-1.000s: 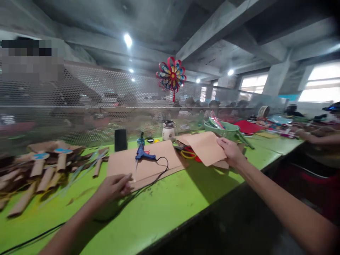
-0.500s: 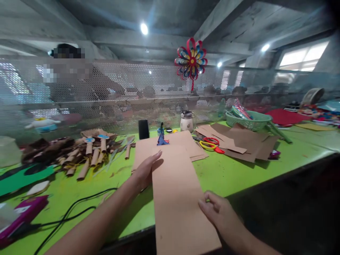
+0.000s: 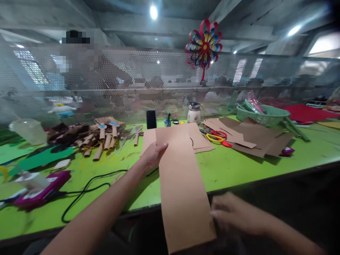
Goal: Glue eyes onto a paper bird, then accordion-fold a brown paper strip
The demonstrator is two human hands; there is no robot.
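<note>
A long sheet of brown kraft paper (image 3: 183, 184) slants from the table toward me, its lower end hanging past the front edge. My left hand (image 3: 154, 154) is closed on its upper left edge, thumb on top and the other fingers underneath. Close by the lower right edge is my right hand (image 3: 232, 212), its fingers bent and smeared by motion; whether they touch the paper I cannot tell. More brown sheets (image 3: 203, 141) lie flat beneath the far end. Scissors with red and yellow handles (image 3: 216, 137) rest to their right.
Brown paper pieces (image 3: 249, 141) and a green basket (image 3: 265, 115) are at right. Rolled paper tubes (image 3: 98, 152) lie at left, near a purple device (image 3: 45, 191) with a black cable (image 3: 87, 187). A jug (image 3: 194, 114) and black phone-like block (image 3: 151, 119) stand before the perforated screen.
The view has shifted, and the table's things appear farther right and slightly higher. My left hand still grips the sheet. My right hand has moved and blurred, where it was pinching the sheet's right edge.
</note>
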